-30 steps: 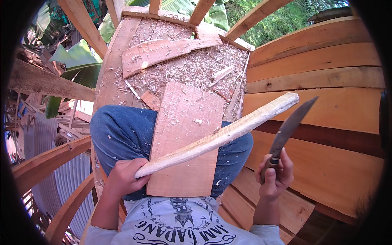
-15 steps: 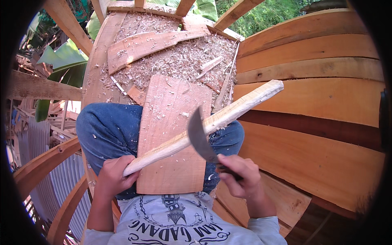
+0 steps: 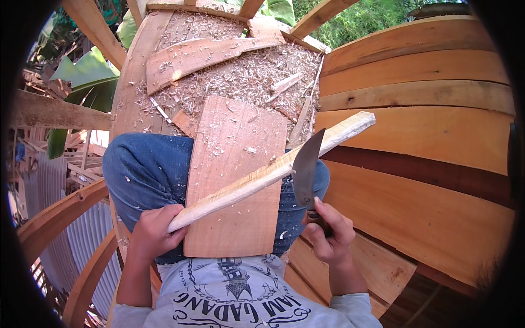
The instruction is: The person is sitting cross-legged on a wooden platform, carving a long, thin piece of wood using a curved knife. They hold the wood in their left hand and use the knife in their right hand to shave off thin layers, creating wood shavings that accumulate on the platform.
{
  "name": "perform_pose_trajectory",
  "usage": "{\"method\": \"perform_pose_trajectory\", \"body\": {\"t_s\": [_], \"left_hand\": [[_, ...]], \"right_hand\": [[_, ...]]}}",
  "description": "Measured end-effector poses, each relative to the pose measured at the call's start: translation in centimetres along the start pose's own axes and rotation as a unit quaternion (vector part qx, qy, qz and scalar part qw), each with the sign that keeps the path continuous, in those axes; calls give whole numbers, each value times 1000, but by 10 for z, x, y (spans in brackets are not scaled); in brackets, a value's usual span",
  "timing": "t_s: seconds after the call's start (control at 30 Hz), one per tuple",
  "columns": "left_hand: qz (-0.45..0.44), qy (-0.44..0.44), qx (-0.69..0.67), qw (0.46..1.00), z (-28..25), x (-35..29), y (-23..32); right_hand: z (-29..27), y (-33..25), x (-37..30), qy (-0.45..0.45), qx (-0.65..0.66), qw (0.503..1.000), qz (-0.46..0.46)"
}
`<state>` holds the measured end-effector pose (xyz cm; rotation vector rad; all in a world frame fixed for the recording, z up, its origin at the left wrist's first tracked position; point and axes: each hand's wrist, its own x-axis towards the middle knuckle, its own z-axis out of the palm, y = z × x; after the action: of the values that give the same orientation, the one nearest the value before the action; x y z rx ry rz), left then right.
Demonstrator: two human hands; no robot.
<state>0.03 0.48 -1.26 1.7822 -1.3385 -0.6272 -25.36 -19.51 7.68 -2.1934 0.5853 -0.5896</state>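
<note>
My left hand (image 3: 159, 230) is closed round the near end of a long pale wooden stick (image 3: 240, 188). The stick slants up to the right across my lap, its far end past my right knee. In my right hand (image 3: 332, 232) is a knife (image 3: 307, 172) with a broad curved dark blade, gripped by its brown handle. The blade stands upright against the stick, right of its middle, and covers a short part of it. A small curl of wood shows on the stick's lower edge beside the blade. Under the stick, a flat wooden board (image 3: 235, 218) rests over my thighs.
Shavings (image 3: 240, 76) cover the wooden floor ahead, where a long offcut plank (image 3: 202, 61) and smaller scraps lie. A wall of orange-brown planks (image 3: 415, 136) rises on the right. Curved ribs (image 3: 65, 210) stand on the left, with corrugated sheet (image 3: 95, 240) beyond them.
The knife has moved right along the stick, toward its far end, and its blade has turned more upright. My left hand keeps its hold with hardly any shift.
</note>
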Motion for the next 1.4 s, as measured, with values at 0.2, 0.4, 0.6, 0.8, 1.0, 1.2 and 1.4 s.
{"method": "perform_pose_trajectory", "body": {"t_s": [0.2, 0.4, 0.6, 0.8, 1.0, 1.2, 1.4], "left_hand": [[-6, -3, -5, 1000, -2, 0, 2], [9, 2, -19, 1000, -2, -2, 1], [9, -4, -19, 1000, -4, -3, 1], [4, -4, -20, 1000, -4, -3, 0], [18, 3, -25, 1000, -4, -2, 2], [6, 3, -34, 999, -7, -1, 2], [9, 0, -36, 999, -8, -7, 4]], "right_hand": [[4, -8, 0, -18, 31, 998, 53], [12, -12, -4, 235, 234, 938, 100], [3, -9, -8, 191, 194, 956, 107], [1, -4, 3, -24, 13, 1000, 6], [14, -16, 2, -10, 70, 995, 75], [4, -8, -5, 132, 158, 973, 100], [11, -13, -7, 216, 251, 940, 84]]}}
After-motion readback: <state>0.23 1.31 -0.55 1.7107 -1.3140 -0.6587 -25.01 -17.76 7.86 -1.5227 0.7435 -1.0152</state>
